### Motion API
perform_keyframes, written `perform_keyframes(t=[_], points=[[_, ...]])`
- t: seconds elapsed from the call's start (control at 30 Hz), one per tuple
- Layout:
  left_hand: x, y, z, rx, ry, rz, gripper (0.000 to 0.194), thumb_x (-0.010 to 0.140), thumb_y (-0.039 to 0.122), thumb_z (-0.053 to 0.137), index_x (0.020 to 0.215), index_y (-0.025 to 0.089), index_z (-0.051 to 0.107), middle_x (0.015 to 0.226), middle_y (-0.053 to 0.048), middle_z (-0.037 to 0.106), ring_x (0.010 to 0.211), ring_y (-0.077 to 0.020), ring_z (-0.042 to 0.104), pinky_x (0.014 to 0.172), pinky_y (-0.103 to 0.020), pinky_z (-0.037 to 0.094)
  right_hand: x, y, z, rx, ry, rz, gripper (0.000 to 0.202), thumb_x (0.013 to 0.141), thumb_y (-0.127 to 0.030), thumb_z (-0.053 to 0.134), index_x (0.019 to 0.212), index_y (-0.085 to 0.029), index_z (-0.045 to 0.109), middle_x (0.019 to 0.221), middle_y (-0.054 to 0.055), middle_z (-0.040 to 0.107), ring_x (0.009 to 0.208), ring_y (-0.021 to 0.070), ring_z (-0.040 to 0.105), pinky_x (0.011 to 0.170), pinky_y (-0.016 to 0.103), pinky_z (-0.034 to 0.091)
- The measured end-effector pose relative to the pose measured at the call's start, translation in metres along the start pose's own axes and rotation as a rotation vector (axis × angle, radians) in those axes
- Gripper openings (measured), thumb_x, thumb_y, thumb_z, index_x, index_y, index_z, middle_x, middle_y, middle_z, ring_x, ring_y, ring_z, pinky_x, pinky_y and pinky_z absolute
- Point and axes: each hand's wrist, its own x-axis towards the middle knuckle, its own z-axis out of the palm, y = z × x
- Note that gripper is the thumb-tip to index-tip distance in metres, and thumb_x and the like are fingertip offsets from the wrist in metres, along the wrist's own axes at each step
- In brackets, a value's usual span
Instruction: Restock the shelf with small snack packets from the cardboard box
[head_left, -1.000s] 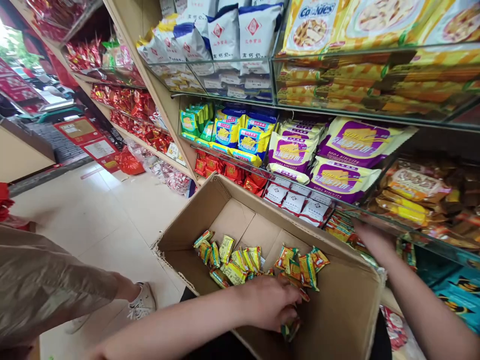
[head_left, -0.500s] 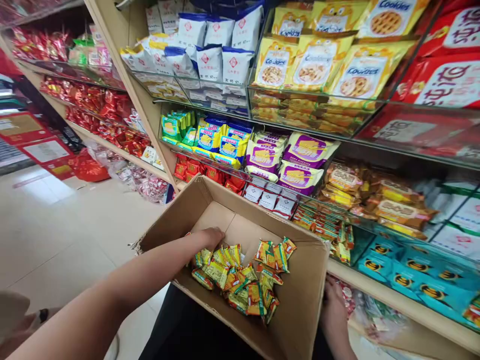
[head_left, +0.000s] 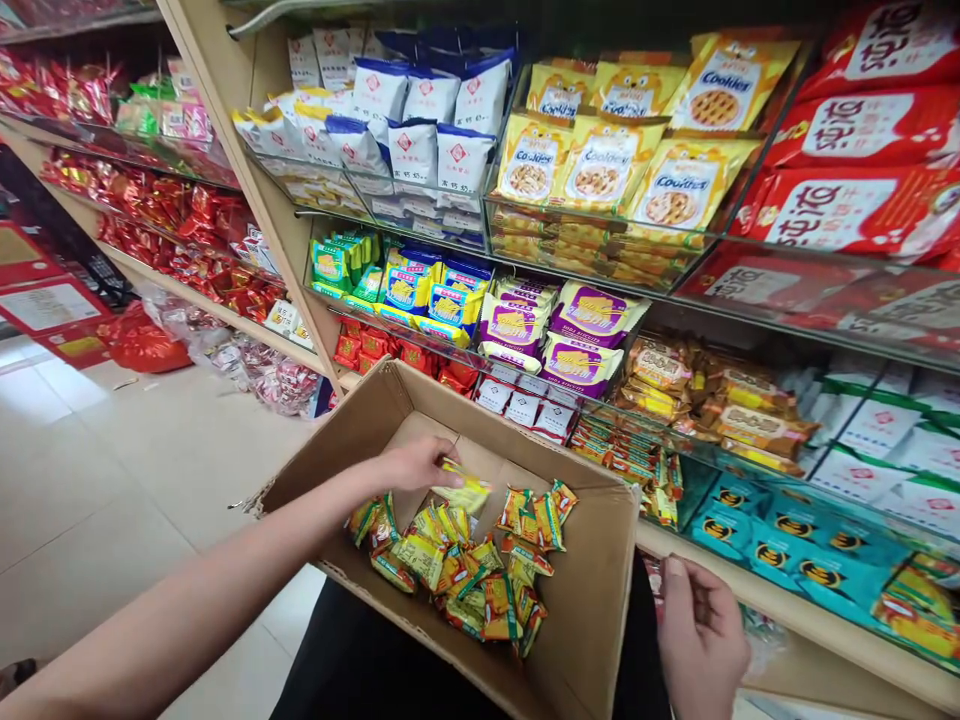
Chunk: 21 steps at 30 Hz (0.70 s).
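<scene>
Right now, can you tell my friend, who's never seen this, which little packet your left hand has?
Start at the snack shelves and find the brown cardboard box in front of them. Inside it is the left hand, with a small yellow packet at its fingertips. It's the only one held up; the other little packets lie loose in the box.

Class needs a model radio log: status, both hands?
Left hand pinching small yellow-wrapped snack inside brown cardboard box. Right hand outside, loosely curled, seemingly empty. Box wall between it and snack.
</scene>
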Motion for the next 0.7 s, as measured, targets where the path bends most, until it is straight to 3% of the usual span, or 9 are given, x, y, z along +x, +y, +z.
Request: perform_keyframes(t=[0.13, 0.2, 0.3, 0.43, 0.53, 0.7], points=[[-0.005, 0.007, 0.027, -0.203, -0.407, 0.05, 0.032, 0.061, 0.031, 0.075, 0.085, 0.013, 0.063, 0.062, 0.004, 0.058, 0.055, -0.0087, 0.052, 0.051, -0.02, 0.042, -0.022, -0.055, 0.031, -0.009, -0.34, -0.036, 0.04, 0.072, -0.049, 0.058, 0.095, -0.015, 0.058, 0.087, 0.007, 0.062, 0.072, 0.0167, 0.057, 0.064, 0.027, 0.045], [-0.012, 0.008, 0.045, -0.428, -0.472, 0.086, 0.04, 0.056, 0.037, 0.077, 0.084, 0.012, 0.062, 0.058, 0.006, 0.055, 0.052, -0.0067, 0.046, 0.05, -0.019, 0.037, -0.026, -0.064, 0.05, -0.031, -0.421, -0.015, 0.04, 0.073, -0.05, 0.057, 0.09, -0.015, 0.059, 0.078, 0.005, 0.062, 0.068, 0.016, 0.056, 0.06, 0.025, 0.044], [-0.02, 0.006, 0.066, -0.627, -0.302, 0.08, 0.045, 0.055, 0.046, 0.075, 0.08, 0.011, 0.061, 0.06, 0.004, 0.054, 0.054, -0.007, 0.044, 0.052, -0.019, 0.035, -0.029, -0.061, 0.067, -0.031, -0.386, 0.039, 0.04, 0.075, -0.054, 0.052, 0.078, -0.015, 0.058, 0.065, 0.001, 0.058, 0.06, 0.0143, 0.052, 0.055, 0.024, 0.042], [-0.021, -0.004, 0.074, -0.673, -0.167, 0.033, 0.045, 0.072, 0.055, 0.057, 0.076, 0.011, 0.061, 0.06, 0.002, 0.053, 0.055, -0.0094, 0.046, 0.055, -0.022, 0.037, -0.034, -0.055, 0.068, -0.001, -0.38, 0.16, 0.045, 0.079, -0.058, 0.042, 0.075, -0.015, 0.057, 0.064, 0.002, 0.058, 0.059, 0.0147, 0.051, 0.051, 0.023, 0.04], [-0.021, -0.01, 0.072, -0.436, -0.114, 0.06, 0.045, 0.082, 0.054, 0.041, 0.073, 0.013, 0.059, 0.054, 0.002, 0.05, 0.05, -0.011, 0.045, 0.05, -0.023, 0.036, -0.037, -0.057, 0.065, -0.11, -0.365, 0.133, 0.05, 0.08, -0.06, 0.036, 0.07, -0.016, 0.056, 0.061, 0.002, 0.057, 0.056, 0.0149, 0.05, 0.049, 0.022, 0.039], [-0.026, -0.011, 0.064, 0.196, 0.017, 0.27, 0.037, 0.09, 0.038, 0.031, 0.073, 0.019, 0.058, 0.054, 0.001, 0.052, 0.052, -0.0142, 0.049, 0.053, -0.025, 0.034, -0.037, -0.064, 0.063, -0.255, -0.355, -0.023, 0.052, 0.081, -0.06, 0.032, 0.061, -0.018, 0.053, 0.052, 0.002, 0.053, 0.048, 0.0138, 0.046, 0.046, 0.022, 0.035]])
